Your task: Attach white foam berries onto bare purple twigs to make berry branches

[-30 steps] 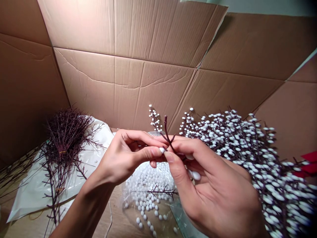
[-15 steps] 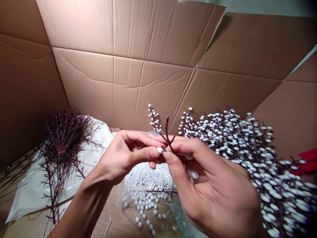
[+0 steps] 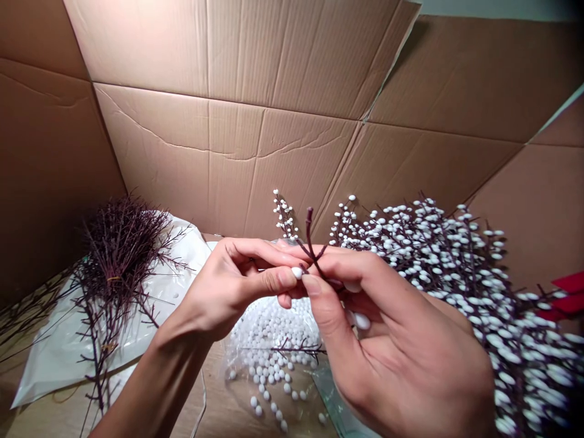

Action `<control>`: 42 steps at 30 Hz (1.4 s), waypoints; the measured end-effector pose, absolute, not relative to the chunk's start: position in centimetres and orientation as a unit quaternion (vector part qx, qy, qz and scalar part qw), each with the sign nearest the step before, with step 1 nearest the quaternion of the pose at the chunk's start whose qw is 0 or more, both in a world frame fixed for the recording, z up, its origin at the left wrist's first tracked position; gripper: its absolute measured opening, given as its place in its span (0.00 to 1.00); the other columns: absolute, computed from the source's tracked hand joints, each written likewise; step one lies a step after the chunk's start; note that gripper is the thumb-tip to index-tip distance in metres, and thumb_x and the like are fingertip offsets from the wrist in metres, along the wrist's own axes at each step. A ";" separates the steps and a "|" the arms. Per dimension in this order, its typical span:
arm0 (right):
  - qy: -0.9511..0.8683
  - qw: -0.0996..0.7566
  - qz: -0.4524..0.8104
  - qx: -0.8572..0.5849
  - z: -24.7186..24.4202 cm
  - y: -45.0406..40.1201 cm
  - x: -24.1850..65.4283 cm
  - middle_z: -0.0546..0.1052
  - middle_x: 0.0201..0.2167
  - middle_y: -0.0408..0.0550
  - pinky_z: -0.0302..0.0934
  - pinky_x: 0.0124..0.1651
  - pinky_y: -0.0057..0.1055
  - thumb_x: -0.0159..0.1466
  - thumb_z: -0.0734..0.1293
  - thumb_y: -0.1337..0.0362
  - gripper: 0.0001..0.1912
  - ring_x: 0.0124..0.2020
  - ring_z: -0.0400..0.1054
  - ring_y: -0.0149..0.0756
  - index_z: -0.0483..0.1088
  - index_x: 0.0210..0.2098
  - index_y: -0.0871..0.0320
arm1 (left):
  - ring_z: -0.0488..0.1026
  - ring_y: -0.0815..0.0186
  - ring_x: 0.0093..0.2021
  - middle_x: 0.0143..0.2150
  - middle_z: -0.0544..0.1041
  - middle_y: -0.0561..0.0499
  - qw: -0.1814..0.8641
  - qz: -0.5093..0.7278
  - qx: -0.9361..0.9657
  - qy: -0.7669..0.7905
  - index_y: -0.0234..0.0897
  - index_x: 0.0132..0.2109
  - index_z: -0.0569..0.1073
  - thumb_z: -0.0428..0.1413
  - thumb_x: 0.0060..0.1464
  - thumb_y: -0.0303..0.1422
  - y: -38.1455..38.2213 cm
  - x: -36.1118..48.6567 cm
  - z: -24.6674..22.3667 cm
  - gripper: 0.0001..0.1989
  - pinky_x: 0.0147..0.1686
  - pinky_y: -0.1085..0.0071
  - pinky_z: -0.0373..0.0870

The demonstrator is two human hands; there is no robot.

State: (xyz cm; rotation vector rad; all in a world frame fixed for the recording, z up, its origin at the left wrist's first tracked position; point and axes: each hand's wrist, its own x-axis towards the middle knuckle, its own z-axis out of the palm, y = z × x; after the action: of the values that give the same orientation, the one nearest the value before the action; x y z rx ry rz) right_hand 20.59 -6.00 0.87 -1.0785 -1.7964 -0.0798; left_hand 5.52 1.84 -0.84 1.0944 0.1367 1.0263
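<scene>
Between the thumb and finger of my left hand [image 3: 232,283] a small white berry bead [image 3: 298,272] is pinched against a twig tip. My right hand [image 3: 401,334] is closed on a dark brown artificial twig [image 3: 312,240], its forked end poking up above the fingers. White berries [image 3: 362,320] show by the right palm, the rest of that twig being hidden by the hand. Beneath both hands lies a clear plastic bag [image 3: 232,353] with many loose white beads [image 3: 274,340], some spilled in front. A bare twig [image 3: 298,349] rests across the beads.
At left, a bundle of bare brown twigs [image 3: 118,243] lies on a white plastic bag [image 3: 59,359]. Finished-looking white-berried branches [image 3: 433,255] are heaped at right. Cardboard walls [image 3: 228,128] enclose the back and sides. A red object [image 3: 568,295] sits at far right.
Both hands stay pinched at the same bead and twig, with hardly any movement between them. The view has shifted very slightly.
</scene>
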 end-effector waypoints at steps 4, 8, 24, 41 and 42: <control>-0.728 0.517 0.020 -0.450 0.5 -5.9 20.6 0.82 0.45 0.43 0.74 0.46 0.25 0.68 0.68 0.71 0.12 0.43 0.80 0.33 0.73 0.48 0.49 | 0.75 0.74 0.27 0.34 0.83 0.49 0.733 0.456 0.500 0.063 0.39 0.34 0.86 0.69 0.52 0.26 2.0 5.2 -0.9 0.03 0.30 0.75 0.74; -0.701 0.544 0.085 -0.452 0.3 -5.8 20.5 0.82 0.44 0.45 0.76 0.41 0.30 0.69 0.69 0.67 0.08 0.38 0.80 0.35 0.73 0.46 0.50 | 0.77 0.73 0.31 0.42 0.85 0.48 0.735 0.452 0.502 0.047 0.40 0.37 0.86 0.68 0.55 0.26 1.9 4.9 -0.9 0.04 0.32 0.76 0.74; -0.629 0.627 0.166 -0.429 -0.1 -4.3 20.5 0.80 0.41 0.45 0.79 0.43 0.29 0.65 0.74 0.66 0.09 0.42 0.79 0.36 0.73 0.43 0.50 | 0.74 0.72 0.31 0.32 0.80 0.49 0.687 0.481 0.537 0.096 0.33 0.40 0.84 0.64 0.61 0.31 1.5 4.3 -0.6 0.05 0.31 0.76 0.71; -0.628 0.621 0.248 -0.397 0.9 -4.4 20.2 0.78 0.32 0.41 0.75 0.28 0.21 0.63 0.75 0.69 0.09 0.28 0.76 0.29 0.72 0.36 0.53 | 0.73 0.71 0.29 0.34 0.79 0.49 0.645 0.473 0.590 0.108 0.33 0.42 0.81 0.66 0.58 0.32 1.6 3.5 -0.4 0.07 0.29 0.76 0.71; -0.631 0.615 0.254 -0.398 1.0 -4.4 20.2 0.77 0.31 0.41 0.74 0.26 0.22 0.63 0.75 0.69 0.09 0.26 0.75 0.28 0.72 0.36 0.53 | 0.73 0.71 0.29 0.34 0.80 0.48 0.642 0.469 0.596 0.111 0.33 0.42 0.81 0.66 0.58 0.33 1.6 3.3 -0.4 0.08 0.29 0.75 0.71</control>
State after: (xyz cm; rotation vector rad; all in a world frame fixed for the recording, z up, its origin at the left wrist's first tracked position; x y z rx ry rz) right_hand 20.16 -4.39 0.96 -0.9178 -1.4546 0.5844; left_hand 3.35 1.58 -0.43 1.3580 0.2527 1.0698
